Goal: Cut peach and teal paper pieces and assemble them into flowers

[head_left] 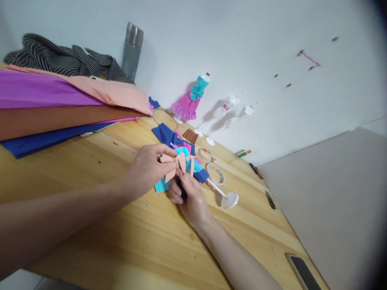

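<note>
Peach paper (169, 176) pinched by left fingers (166, 150), dark handle (182, 190) clasped in right fingers (175, 192), broad tabletop (136, 241) to near edge.

Left hand (148, 167) and right hand (192, 197) close together
The left pinches, the right curls closed; left forearm (75, 213) and right forearm (236, 251) are bare.

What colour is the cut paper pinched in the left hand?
Pale peach; the cut paper shows best in the head view.
</note>
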{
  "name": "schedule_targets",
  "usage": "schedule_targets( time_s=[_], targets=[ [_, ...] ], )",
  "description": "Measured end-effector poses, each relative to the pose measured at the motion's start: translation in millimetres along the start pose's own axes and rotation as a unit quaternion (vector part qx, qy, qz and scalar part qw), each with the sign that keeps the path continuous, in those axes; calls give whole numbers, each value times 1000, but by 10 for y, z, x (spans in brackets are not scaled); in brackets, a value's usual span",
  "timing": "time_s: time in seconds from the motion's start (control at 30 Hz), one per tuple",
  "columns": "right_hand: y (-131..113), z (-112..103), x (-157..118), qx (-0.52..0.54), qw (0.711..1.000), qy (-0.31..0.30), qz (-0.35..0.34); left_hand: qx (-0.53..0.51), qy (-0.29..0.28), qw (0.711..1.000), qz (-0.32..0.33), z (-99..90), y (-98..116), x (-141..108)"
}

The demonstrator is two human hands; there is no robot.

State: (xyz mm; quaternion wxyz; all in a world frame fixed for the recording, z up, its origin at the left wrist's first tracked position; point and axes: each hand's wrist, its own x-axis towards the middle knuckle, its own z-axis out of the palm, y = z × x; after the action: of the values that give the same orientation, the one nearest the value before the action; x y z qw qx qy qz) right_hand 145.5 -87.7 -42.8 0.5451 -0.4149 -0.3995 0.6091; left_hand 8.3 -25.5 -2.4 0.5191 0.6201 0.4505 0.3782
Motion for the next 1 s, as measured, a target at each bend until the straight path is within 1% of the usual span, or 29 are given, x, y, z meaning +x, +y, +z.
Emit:
schedule_targets(
  time_s=[0.23, 0.4, 0.67, 0.87, 1.0],
  targets=[
    [23, -16, 0, -32, 999, -3, -16, -1, -8, 1000, -8, -8, 13, 5],
    [16, -24, -4, -41, 999, -2, -24, -7, -6, 1000, -5, -2, 8, -3],
    [40, -55, -7, -82, 996, -1, -36, -12, -3, 1000, -12, -2, 25, -5],
    [49, -52, -3, -73, 997, -5, -35, -20, -1, 999, -34, -4, 89, -32],
    [49, -44, -7, -65, 997, -12, -32, -20, -5, 999, -40, 15, 53, -32]
  ],
)
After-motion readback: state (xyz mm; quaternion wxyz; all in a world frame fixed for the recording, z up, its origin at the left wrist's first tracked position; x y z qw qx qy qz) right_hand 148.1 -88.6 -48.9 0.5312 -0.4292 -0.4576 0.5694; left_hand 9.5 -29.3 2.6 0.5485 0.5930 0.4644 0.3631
